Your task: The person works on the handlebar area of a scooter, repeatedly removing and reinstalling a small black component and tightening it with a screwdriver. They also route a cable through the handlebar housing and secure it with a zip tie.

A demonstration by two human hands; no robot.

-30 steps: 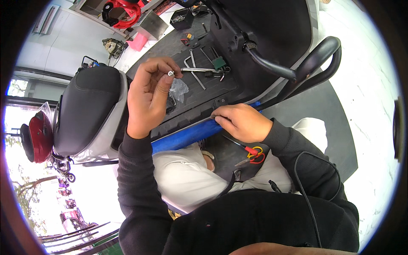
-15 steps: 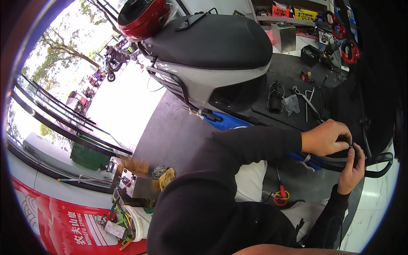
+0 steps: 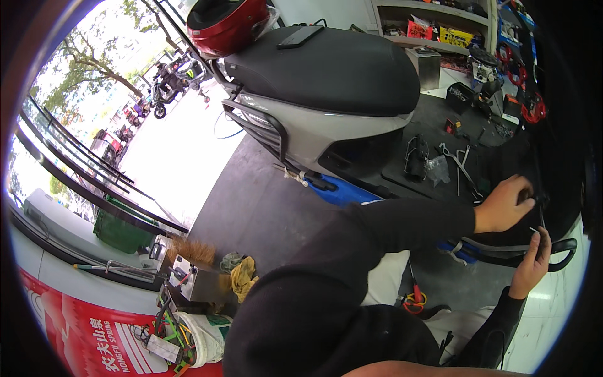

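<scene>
My left hand [image 3: 504,204] hovers beside the scooter's dark front section, its fingers curled with a gap between thumb and forefinger. Nothing shows in that gap, though the fingertips are slightly blurred. Just below it, my right hand [image 3: 532,262] pinches a small, thin, light-coloured pin-like piece [image 3: 534,230] between thumb and fingers. A black tubular bar [image 3: 564,257] passes behind the right hand. On the scooter's footboard, left of my hands, lie metal wrenches [image 3: 457,164], a clear plastic bag [image 3: 438,169] and a black wire-framed part [image 3: 416,157].
The scooter's black seat [image 3: 333,72] carries a phone-like slab [image 3: 300,36] and a red helmet [image 3: 223,28]. Red-and-yellow handled scissors [image 3: 414,305] lie on the floor beneath my arms. At the lower left stand a white bucket [image 3: 207,342] of tools and a toolbox with rags [image 3: 244,276].
My hands, together before, have come apart. The left has let go and risen slightly; the right keeps the small piece. The view has shifted a little, so the scooter appears farther right and lower.
</scene>
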